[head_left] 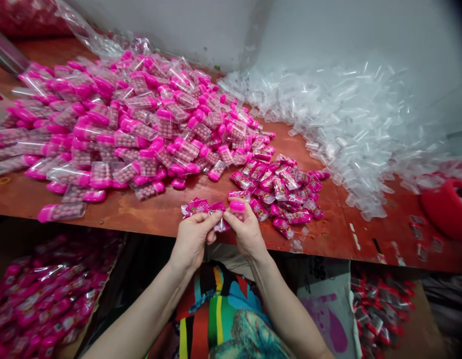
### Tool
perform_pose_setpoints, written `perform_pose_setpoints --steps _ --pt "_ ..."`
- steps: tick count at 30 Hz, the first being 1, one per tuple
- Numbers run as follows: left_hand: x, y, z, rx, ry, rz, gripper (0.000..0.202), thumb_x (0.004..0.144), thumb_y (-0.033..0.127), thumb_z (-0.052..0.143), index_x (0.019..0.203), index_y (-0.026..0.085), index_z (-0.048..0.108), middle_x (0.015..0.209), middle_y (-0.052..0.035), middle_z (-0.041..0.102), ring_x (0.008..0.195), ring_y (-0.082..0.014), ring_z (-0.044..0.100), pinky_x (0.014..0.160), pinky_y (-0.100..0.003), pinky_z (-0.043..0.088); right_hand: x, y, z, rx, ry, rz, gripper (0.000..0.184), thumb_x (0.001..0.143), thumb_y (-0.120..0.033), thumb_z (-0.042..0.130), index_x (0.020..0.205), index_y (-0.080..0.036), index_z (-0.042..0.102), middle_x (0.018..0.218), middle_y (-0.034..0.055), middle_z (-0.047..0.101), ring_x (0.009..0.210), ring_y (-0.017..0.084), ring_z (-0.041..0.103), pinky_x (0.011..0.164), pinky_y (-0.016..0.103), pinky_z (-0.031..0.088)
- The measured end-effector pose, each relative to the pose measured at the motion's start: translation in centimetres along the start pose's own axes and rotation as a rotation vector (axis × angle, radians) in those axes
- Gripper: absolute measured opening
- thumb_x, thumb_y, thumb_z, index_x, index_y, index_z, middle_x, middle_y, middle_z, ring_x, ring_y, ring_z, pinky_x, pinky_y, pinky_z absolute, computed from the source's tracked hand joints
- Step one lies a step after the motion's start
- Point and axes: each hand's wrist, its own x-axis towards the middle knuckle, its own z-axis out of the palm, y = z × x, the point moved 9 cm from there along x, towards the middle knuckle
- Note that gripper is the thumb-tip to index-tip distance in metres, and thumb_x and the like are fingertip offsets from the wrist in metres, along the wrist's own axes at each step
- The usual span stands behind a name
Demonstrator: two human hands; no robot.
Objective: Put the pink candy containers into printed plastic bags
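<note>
At the table's front edge my two hands meet, thumbs close together. My left hand (193, 239) is closed, pinching a small pink printed plastic sleeve (220, 225). More pink printed sleeves (203, 207) show just beyond its fingers; whether they lie on the table or in the hand I cannot tell. My right hand (249, 234) is closed around a small candy tube with a pink cap (237, 206), cap upward. Its lower part is hidden by the thumb. Right beside this hand lies a heap of wrapped candy tubes (290, 192) in printed pink sleeves.
A large pile of pink-capped candy tubes (141, 124) covers the table's left. Clear empty tubes (346, 119) are heaped at the back right, near a red round object (447, 207). Below the edge stand boxes of pink wrapped tubes (47, 294) and red-and-clear pieces (384, 309).
</note>
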Motion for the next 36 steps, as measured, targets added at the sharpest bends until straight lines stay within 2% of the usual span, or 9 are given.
perform_pose_setpoints --steps 4,8,11,14,17,20,23,27,36 --pt "-0.1 -0.5 0.7 -0.009 -0.051 -0.079 0.035 0.071 0.034 0.077 0.054 0.015 0.053 0.038 0.0056 0.043 0.037 -0.005 0.035 0.041 -0.02 0.026 0.0 -1.1 0.0 -0.133 0.018 -0.088 0.031 0.079 -0.023 0.066 0.108 -0.023 0.054 0.076 -0.0046 0.055 0.063 0.01 0.05 0.061 0.022 0.044" --pt "-0.4 -0.5 1.4 -0.049 -0.152 -0.139 0.031 0.079 0.034 0.069 0.058 0.015 0.055 0.038 0.0047 0.043 0.037 -0.0065 0.035 0.041 -0.021 0.028 0.6 -2.3 0.3 -0.259 -0.058 -0.117 0.027 0.081 -0.025 0.065 0.106 -0.025 0.055 0.074 -0.0055 0.049 0.058 0.009 0.044 0.053 0.021 0.04" --pt "-0.3 0.0 1.0 -0.092 -0.112 -0.122 0.028 0.078 0.03 0.069 0.059 0.014 0.056 0.04 0.0051 0.043 0.037 -0.0058 0.034 0.039 -0.021 0.027 1.1 -1.7 0.1 -0.217 -0.117 -0.004 0.032 0.08 -0.033 0.066 0.109 -0.025 0.056 0.077 -0.0044 0.05 0.058 0.009 0.043 0.051 0.021 0.038" --pt "0.1 0.5 0.2 -0.182 -0.028 -0.103 0.021 0.074 0.026 0.073 0.065 0.013 0.06 0.047 0.0063 0.045 0.038 -0.0041 0.033 0.037 -0.019 0.024 0.7 -0.6 -0.4 0.011 -0.145 0.163 0.038 0.088 -0.046 0.053 0.119 -0.024 0.056 0.088 0.0003 0.056 0.06 0.01 0.045 0.05 0.022 0.039" --pt "0.5 0.6 -0.5 -0.242 0.033 -0.089 0.022 0.071 0.024 0.077 0.065 0.013 0.058 0.051 0.0068 0.046 0.038 -0.0035 0.034 0.036 -0.019 0.023 -0.9 -0.3 -0.4 0.155 -0.158 0.224 0.039 0.089 -0.04 0.052 0.125 -0.024 0.055 0.091 0.0019 0.057 0.066 0.012 0.05 0.056 0.024 0.043" --pt "0.5 0.6 -0.6 -0.265 0.063 -0.077 0.023 0.071 0.024 0.077 0.066 0.014 0.058 0.05 0.0077 0.044 0.038 -0.0038 0.036 0.036 -0.019 0.027 -2.2 -0.5 -0.6 0.049 -0.091 0.152 0.047 0.085 -0.03 0.063 0.129 -0.026 0.05 0.089 0.0005 0.057 0.068 0.011 0.054 0.057 0.023 0.044" --pt "0.4 0.8 -0.3 -0.271 0.052 -0.057 0.023 0.072 0.024 0.077 0.066 0.014 0.057 0.049 0.0083 0.042 0.038 -0.0041 0.036 0.036 -0.019 0.028 -2.8 -0.8 -0.6 -0.047 0.002 0.036 0.044 0.088 -0.032 0.06 0.129 -0.026 0.046 0.095 0.0024 0.059 0.072 0.012 0.056 0.059 0.024 0.047" --pt "0.3 1.2 -0.1 -0.287 0.028 -0.022 0.023 0.073 0.025 0.076 0.067 0.015 0.057 0.051 0.0084 0.043 0.039 -0.0039 0.036 0.037 -0.019 0.028 -2.8 -0.9 -1.0 -0.153 0.1 -0.074 0.042 0.089 -0.031 0.059 0.128 -0.025 0.045 0.11 0.0065 0.057 0.088 0.015 0.058 0.074 0.029 0.05" --pt "0.1 0.9 0.2 -0.221 -0.005 -0.025 0.024 0.076 0.032 0.074 0.07 0.015 0.058 0.049 0.0074 0.046 0.039 -0.0043 0.037 0.039 -0.019 0.03 -3.0 -1.2 -0.6 -0.198 0.124 -0.056 0.039 0.085 -0.031 0.063 0.121 -0.023 0.048 0.1 0.0052 0.058 0.084 0.016 0.058 0.076 0.031 0.051"
